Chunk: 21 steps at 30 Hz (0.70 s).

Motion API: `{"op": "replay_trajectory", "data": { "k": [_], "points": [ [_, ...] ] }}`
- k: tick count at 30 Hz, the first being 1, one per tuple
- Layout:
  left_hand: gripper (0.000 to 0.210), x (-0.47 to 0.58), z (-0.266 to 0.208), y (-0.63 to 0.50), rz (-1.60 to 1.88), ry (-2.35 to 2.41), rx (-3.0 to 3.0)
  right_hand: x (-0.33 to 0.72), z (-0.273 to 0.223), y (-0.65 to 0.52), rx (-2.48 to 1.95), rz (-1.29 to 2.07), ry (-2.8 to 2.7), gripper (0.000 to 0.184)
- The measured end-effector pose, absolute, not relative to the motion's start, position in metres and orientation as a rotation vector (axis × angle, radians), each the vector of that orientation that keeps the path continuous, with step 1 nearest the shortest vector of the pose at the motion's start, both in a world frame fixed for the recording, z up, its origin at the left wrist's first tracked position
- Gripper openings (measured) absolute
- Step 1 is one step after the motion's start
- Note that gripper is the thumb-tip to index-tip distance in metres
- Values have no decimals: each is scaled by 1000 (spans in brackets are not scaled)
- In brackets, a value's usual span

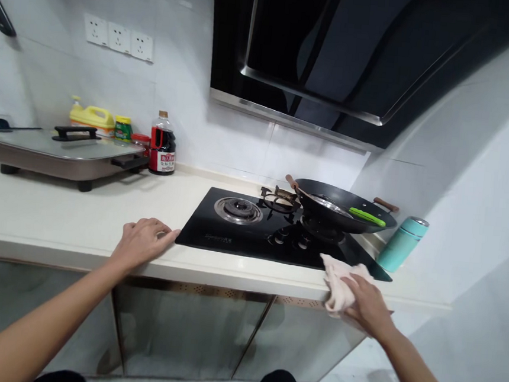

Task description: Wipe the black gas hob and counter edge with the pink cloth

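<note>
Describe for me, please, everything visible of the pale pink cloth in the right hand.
The pale pink cloth looks like fabric, bunched and creased. The bare right hand holds it; its upper corner lies over the front of the black glass hob, and lower folds hang past the front of the cream countertop.

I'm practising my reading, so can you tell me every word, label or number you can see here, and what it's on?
Dark bottle: its white label looks like "金标生抽", slightly blurred; the red part is too blurred.
Black hob: pale lettering near the front edge, too blurred to read.
Green jar: label too small to read.
Yellow jug: label mostly hidden and too blurred.
</note>
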<state>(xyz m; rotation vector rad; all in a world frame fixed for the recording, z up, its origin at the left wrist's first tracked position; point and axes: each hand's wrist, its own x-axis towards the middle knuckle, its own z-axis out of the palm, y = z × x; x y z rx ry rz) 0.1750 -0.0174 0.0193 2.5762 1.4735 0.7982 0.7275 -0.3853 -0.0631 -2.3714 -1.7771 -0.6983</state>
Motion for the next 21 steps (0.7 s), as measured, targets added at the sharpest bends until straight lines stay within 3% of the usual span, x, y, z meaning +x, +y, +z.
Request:
{"op": "replay_trajectory", "data": {
  "k": [10,12,16,21],
  "points": [
    [58,173,19,-17,742,1475,2620,415,-21,-195,-1841,-343,-2187,76],
    [58,171,15,-12,767,1501,2629,384,-12,-174,-1714,-386,-2271,70],
    [54,164,9,1,756,1521,2644,377,-11,-168,-1579,-444,-2265,54],
    [55,162,10,6,765,1527,2550,452,-28,-210,-1634,-403,-2067,43]
  ]
}}
